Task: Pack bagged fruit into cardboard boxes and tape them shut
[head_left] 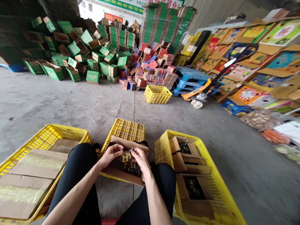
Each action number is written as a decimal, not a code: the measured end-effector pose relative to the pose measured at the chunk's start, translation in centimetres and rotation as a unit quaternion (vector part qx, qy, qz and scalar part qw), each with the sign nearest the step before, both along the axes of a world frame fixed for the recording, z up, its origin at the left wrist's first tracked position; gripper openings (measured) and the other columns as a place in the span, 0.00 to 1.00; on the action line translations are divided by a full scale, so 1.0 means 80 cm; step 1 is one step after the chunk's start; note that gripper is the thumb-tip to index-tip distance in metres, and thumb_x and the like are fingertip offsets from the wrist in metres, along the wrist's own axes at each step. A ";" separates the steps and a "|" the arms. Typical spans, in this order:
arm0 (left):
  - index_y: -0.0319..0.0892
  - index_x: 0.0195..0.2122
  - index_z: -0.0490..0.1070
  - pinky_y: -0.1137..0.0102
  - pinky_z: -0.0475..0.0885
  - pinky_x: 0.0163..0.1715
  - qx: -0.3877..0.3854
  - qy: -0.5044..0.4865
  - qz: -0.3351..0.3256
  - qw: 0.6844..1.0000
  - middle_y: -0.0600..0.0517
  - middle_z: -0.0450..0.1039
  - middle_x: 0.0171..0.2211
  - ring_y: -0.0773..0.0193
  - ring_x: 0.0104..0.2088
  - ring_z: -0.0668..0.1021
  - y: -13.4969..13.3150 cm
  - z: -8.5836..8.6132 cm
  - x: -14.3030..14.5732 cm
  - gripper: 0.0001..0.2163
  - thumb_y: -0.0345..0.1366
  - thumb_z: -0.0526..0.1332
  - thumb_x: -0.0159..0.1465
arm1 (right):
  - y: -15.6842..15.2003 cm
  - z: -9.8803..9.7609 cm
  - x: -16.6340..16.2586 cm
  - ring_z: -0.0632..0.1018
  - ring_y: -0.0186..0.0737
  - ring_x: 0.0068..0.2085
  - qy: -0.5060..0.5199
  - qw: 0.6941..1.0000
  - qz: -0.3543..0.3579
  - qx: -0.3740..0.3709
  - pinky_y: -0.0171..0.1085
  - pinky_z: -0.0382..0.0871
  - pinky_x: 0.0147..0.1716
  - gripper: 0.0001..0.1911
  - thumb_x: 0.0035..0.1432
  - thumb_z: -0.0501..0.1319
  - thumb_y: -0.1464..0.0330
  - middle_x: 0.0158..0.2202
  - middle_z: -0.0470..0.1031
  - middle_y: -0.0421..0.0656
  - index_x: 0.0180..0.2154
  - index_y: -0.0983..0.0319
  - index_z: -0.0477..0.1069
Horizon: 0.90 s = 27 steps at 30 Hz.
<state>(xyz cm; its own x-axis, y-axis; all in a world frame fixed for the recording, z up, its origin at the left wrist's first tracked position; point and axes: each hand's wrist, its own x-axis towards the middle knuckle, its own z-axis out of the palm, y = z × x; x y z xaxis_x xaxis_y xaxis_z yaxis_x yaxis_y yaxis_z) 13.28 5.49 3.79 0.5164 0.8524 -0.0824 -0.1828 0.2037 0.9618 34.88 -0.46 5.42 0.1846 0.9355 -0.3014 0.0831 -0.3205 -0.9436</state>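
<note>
Left grip (113,153) and right grip (140,157) pinch 1 small, dark-patterned yellowish packet (126,157) above the open, rectangular brown cardboard box (127,142), toward the near edge of the latticed yellow plastic crate (128,127).

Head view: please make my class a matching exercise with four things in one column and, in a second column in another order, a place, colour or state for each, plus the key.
Column one
1. Small packet
2. Boxes in the crate at picture left
3. Boxes in the crate at picture right
4. Stacked pallets

Column two
A. Open at the top
B. Blue, beside the pallet jack
C. Held between the left hand and the right hand
D. Closed, with tape across the top

Right pairs: 1-C, 2-D, 3-A, 4-B
</note>
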 end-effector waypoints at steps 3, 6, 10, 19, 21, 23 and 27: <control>0.43 0.48 0.81 0.65 0.74 0.49 -0.029 -0.011 0.051 0.998 0.46 0.82 0.47 0.53 0.48 0.81 0.000 0.000 0.002 0.23 0.51 0.77 0.57 | 0.002 0.007 0.001 0.81 0.46 0.34 -0.005 0.999 -0.036 0.021 0.39 0.78 0.29 0.24 0.51 0.72 0.45 0.31 0.80 0.43 0.32 0.59 0.78; 0.45 0.55 0.79 0.62 0.74 0.53 -0.086 -0.013 0.060 0.994 0.44 0.80 0.56 0.48 0.57 0.79 -0.002 0.000 0.003 0.29 0.55 0.76 0.57 | 0.005 0.010 0.001 0.80 0.47 0.34 0.019 0.996 -0.077 0.046 0.39 0.77 0.26 0.27 0.47 0.73 0.42 0.30 0.79 0.43 0.32 0.59 0.78; 0.42 0.51 0.80 0.59 0.78 0.50 -0.136 -0.029 0.034 0.990 0.42 0.82 0.52 0.49 0.51 0.83 -0.004 -0.002 0.004 0.29 0.55 0.78 0.55 | 0.006 0.010 -0.001 0.80 0.46 0.36 0.043 0.989 -0.123 0.064 0.36 0.76 0.24 0.30 0.47 0.73 0.42 0.36 0.81 0.44 0.39 0.59 0.80; 0.40 0.31 0.77 0.68 0.78 0.38 -0.100 -0.022 0.118 0.988 0.51 0.78 0.31 0.62 0.33 0.80 0.004 -0.011 0.003 0.25 0.58 0.78 0.50 | 0.006 0.015 -0.004 0.81 0.48 0.45 0.035 0.994 -0.091 0.053 0.29 0.69 0.21 0.29 0.52 0.71 0.42 0.44 0.84 0.46 0.41 0.59 0.81; 0.40 0.32 0.77 0.68 0.78 0.37 -0.091 -0.014 0.133 0.987 0.51 0.78 0.31 0.62 0.32 0.80 0.005 -0.012 0.004 0.26 0.59 0.78 0.50 | 0.005 0.017 -0.005 0.81 0.50 0.48 0.031 0.997 -0.059 0.042 0.29 0.69 0.21 0.29 0.54 0.70 0.41 0.45 0.84 0.47 0.41 0.59 0.82; 0.40 0.32 0.76 0.69 0.78 0.36 -0.083 -0.005 0.146 0.986 0.51 0.78 0.31 0.62 0.32 0.79 0.005 -0.014 0.005 0.27 0.60 0.78 0.50 | 0.004 0.017 -0.005 0.82 0.52 0.49 0.032 0.998 -0.028 0.039 0.32 0.72 0.24 0.29 0.55 0.70 0.41 0.45 0.84 0.48 0.41 0.60 0.84; 0.41 0.32 0.76 0.68 0.78 0.36 -0.079 -0.003 0.149 0.986 0.51 0.77 0.31 0.61 0.33 0.79 0.003 -0.013 0.006 0.25 0.59 0.77 0.52 | 0.003 0.015 -0.004 0.83 0.54 0.47 0.062 0.997 -0.010 0.039 0.41 0.80 0.36 0.33 0.50 0.72 0.39 0.43 0.85 0.48 0.44 0.60 0.85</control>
